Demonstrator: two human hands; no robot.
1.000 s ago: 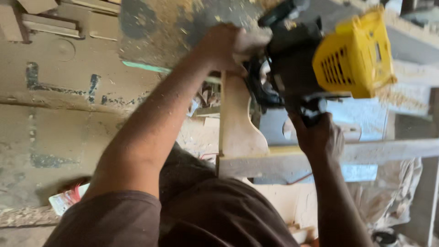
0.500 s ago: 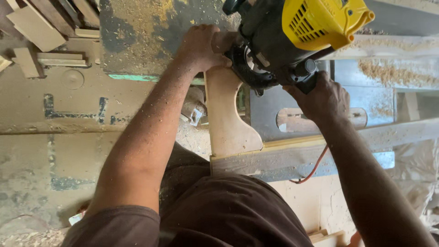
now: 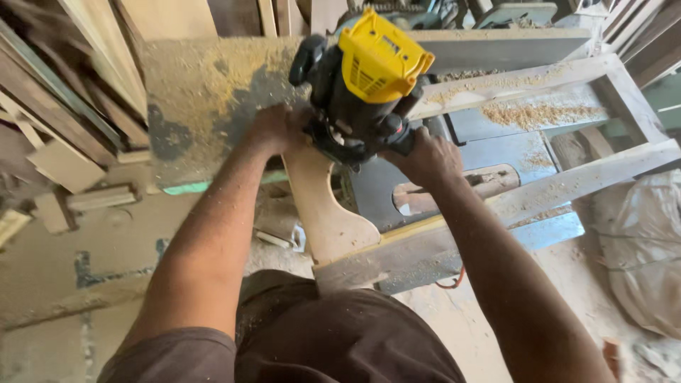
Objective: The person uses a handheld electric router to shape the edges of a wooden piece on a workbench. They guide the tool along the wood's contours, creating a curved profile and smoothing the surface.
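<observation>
A black power router with a yellow top [image 3: 365,81] stands on a curved, pale wooden piece [image 3: 323,209] that lies across a rough wooden frame bench [image 3: 546,188]. My left hand [image 3: 273,128] grips the router's left handle. My right hand [image 3: 425,159] grips its right handle. The wooden piece runs from under the router toward my body, its near end resting on the bench's front rail. The router's base and cutter are hidden by its body.
A sawdust-covered board [image 3: 206,85] stands behind the router. Wood offcuts and planks [image 3: 64,135] pile up at the left. Sawdust heaps lie on the bench's far shelf [image 3: 539,113]. A pale sack [image 3: 645,248] sits on the floor at right.
The view has tilted so the router now sits lower and more central. Both hands keep their grip on the handles; the router stays on the curved wooden piece.
</observation>
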